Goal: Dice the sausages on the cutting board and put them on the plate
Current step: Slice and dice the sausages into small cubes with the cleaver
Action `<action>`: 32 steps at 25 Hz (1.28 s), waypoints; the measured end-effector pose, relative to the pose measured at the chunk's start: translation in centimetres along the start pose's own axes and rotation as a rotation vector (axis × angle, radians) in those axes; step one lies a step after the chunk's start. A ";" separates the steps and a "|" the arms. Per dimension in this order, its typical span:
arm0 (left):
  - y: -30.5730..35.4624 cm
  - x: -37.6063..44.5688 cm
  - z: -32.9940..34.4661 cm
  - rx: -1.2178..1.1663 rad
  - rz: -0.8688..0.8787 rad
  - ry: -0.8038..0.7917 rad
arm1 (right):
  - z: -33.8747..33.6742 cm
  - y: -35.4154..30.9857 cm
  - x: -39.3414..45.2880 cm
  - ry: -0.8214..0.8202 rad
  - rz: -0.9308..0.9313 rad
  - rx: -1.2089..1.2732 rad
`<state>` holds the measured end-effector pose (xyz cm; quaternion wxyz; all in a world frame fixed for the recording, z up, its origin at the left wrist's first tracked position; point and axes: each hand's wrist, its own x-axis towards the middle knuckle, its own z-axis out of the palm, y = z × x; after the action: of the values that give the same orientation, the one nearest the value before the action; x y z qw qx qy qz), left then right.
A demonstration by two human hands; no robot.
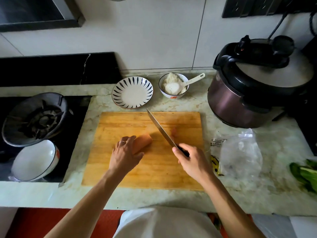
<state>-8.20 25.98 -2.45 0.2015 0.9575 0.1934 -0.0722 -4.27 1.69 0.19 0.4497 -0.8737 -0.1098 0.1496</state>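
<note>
A pink-orange sausage (144,140) lies on the wooden cutting board (151,170), pointing up and to the right. My left hand (125,155) rests on its near end, thumb alongside it. My right hand (190,160) grips the black handle of a knife (160,128); the blade slants up and to the left, just right of the sausage's cut end. A small blurred pink piece (174,132) lies beyond the blade. The plate (132,92), white with dark blue rays, stands bare behind the board.
A bowl of rice with a white spoon (173,85) sits right of the plate. A dark pressure cooker (253,86) stands at the right. A clear plastic bag (238,153) and green leaves (307,172) lie right of the board. A gas burner (36,119) and white bowl (36,160) are left.
</note>
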 end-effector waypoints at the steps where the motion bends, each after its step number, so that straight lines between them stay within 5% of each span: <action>1: 0.0 0.2 0.3 0.023 -0.021 -0.045 | 0.2 -0.1 0.1 -0.018 -0.004 0.016; 8: 0.1 1.0 1.1 0.016 0.188 0.105 | 1.0 0.3 0.1 -0.069 0.037 0.014; 17: -0.6 1.6 1.5 0.014 0.148 0.018 | 2.5 0.4 -0.1 -0.096 0.083 0.010; 22: -2.1 2.4 0.8 0.192 0.546 0.074 | 2.7 0.6 0.1 -0.099 0.107 0.022; 25: -3.4 3.0 0.9 0.277 0.633 0.118 | 2.7 0.5 0.2 -0.105 0.093 0.033; 28: -2.9 1.2 0.9 -0.098 0.396 0.197 | 2.9 0.4 0.2 -0.092 0.087 0.037; 32: -0.9 -1.0 0.9 -0.808 -0.370 0.215 | 3.3 1.0 0.3 -0.096 0.092 0.040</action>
<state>-9.50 26.05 -3.35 0.5215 0.7534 0.3937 0.0742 -5.08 3.72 -2.52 0.4541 -0.8604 -0.0879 0.2142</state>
